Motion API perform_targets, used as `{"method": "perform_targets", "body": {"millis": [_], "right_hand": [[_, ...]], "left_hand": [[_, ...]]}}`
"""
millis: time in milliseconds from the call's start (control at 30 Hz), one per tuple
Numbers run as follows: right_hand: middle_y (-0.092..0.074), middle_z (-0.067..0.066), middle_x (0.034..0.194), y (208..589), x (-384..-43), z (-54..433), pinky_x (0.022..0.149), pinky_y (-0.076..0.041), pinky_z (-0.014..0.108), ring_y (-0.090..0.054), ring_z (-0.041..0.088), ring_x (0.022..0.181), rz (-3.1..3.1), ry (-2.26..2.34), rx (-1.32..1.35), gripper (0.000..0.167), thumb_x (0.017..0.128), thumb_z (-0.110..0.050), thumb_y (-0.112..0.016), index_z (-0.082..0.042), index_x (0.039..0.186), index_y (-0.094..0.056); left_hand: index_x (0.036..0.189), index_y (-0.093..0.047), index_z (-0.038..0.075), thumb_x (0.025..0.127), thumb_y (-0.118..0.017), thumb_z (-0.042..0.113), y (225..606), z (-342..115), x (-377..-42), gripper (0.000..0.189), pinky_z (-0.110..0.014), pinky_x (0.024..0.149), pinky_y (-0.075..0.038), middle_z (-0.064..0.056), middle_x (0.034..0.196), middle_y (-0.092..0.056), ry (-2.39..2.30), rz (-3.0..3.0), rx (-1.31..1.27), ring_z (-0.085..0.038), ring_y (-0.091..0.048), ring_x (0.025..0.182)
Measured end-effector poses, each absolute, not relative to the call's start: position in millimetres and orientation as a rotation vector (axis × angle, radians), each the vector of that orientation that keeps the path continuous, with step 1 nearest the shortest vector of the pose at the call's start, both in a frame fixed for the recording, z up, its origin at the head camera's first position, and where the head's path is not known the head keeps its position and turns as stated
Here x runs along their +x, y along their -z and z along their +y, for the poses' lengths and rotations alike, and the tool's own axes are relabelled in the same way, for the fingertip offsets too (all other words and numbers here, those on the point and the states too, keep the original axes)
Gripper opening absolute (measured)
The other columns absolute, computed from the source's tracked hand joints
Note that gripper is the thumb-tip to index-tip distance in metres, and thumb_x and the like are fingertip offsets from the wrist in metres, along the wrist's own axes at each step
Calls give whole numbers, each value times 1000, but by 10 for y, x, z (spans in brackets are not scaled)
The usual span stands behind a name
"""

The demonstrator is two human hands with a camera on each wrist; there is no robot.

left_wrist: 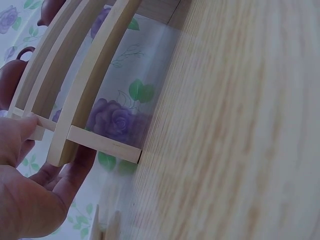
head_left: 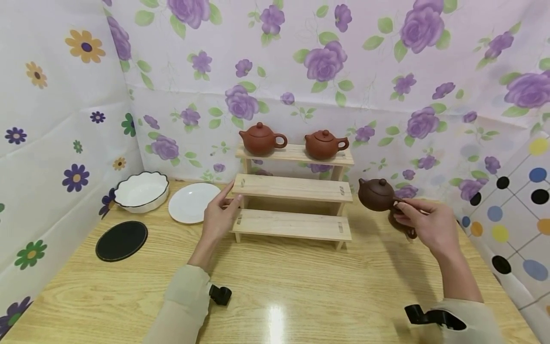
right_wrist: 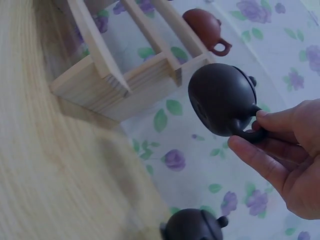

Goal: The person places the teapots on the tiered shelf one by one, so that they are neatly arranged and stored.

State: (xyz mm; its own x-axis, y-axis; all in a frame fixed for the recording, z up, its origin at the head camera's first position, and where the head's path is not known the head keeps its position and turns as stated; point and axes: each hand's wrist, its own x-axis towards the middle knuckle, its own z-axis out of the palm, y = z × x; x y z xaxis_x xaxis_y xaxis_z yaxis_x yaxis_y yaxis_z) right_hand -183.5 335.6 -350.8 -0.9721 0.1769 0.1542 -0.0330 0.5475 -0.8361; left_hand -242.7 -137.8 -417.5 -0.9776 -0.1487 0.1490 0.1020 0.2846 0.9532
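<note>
Right of the wooden rack [head_left: 292, 187], a dark teapot [head_left: 375, 196] is pinched by its handle [right_wrist: 254, 135] in the right hand [head_left: 429, 224], spout [head_left: 362, 182] toward the rack, whose left end is gripped by the left hand [head_left: 218, 216].

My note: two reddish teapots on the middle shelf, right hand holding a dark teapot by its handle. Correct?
Not quite: the head view shows both reddish teapots on the top shelf. The dark teapot is indeed in the right hand.
</note>
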Motion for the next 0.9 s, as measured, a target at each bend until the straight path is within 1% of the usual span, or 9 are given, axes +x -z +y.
{"method": "perform_targets", "body": {"millis": [100,167,200,333,400,500,700,900], "right_hand": [[-76,0,115,3436,-1838,3344,77,-55,10,-77,1,85,-2614,-1345,-140,50,107,-39,-64,-1,139,-68],[-73,4,121,3391,-1840,3328,78,-55,9,-77,2,87,-2628,-1345,-139,51,107,-41,-63,-2,139,-69],[-73,2,119,3369,-1840,3319,78,-55,9,-77,2,87,-2627,-1355,-134,51,107,-40,-63,-1,139,-68],[-69,-20,103,3289,-1839,3277,78,-57,12,-77,2,85,-2589,-1414,-77,48,107,-34,-64,4,136,-68],[-69,-26,97,3259,-1842,3255,78,-58,13,-77,1,84,-2576,-1432,-47,48,107,-32,-64,6,136,-68],[-72,-26,93,3230,-1858,3218,77,-59,16,-77,1,84,-2571,-1450,-13,48,107,-31,-64,8,136,-67],[-73,-24,96,3173,-1899,3151,78,-61,21,-78,2,86,-2567,-1496,34,49,107,-29,-65,10,135,-65],[-74,-22,94,3137,-1961,3075,79,-62,23,-78,3,86,-2566,-1491,103,45,108,-26,-64,10,135,-66]], "left_hand": [[157,-52,35,106,-66,33,4173,-1383,-2422,53,-22,67,-51,-20,114,-73,1758,-2343,38,-12,-65,85],[157,-52,35,106,-66,33,4172,-1386,-2416,53,-22,66,-51,-19,113,-74,1762,-2342,40,-12,-64,82],[157,-52,36,106,-66,34,4171,-1389,-2415,53,-23,65,-51,-18,112,-74,1761,-2343,40,-12,-64,81],[157,-52,36,106,-66,35,4174,-1391,-2414,53,-23,65,-51,-17,111,-73,1769,-2342,43,-12,-64,81],[157,-52,35,106,-66,35,4178,-1391,-2417,53,-23,65,-51,-17,111,-73,1774,-2340,40,-12,-64,82],[157,-52,35,105,-66,35,4186,-1389,-2421,54,-23,65,-51,-17,112,-73,1783,-2337,37,-12,-63,81],[158,-52,34,106,-66,35,4191,-1393,-2421,53,-23,64,-50,-18,112,-73,1771,-2343,27,-12,-63,78],[157,-52,35,106,-66,35,4181,-1398,-2421,53,-24,66,-51,-18,112,-73,1769,-2342,33,-13,-64,80]]}}
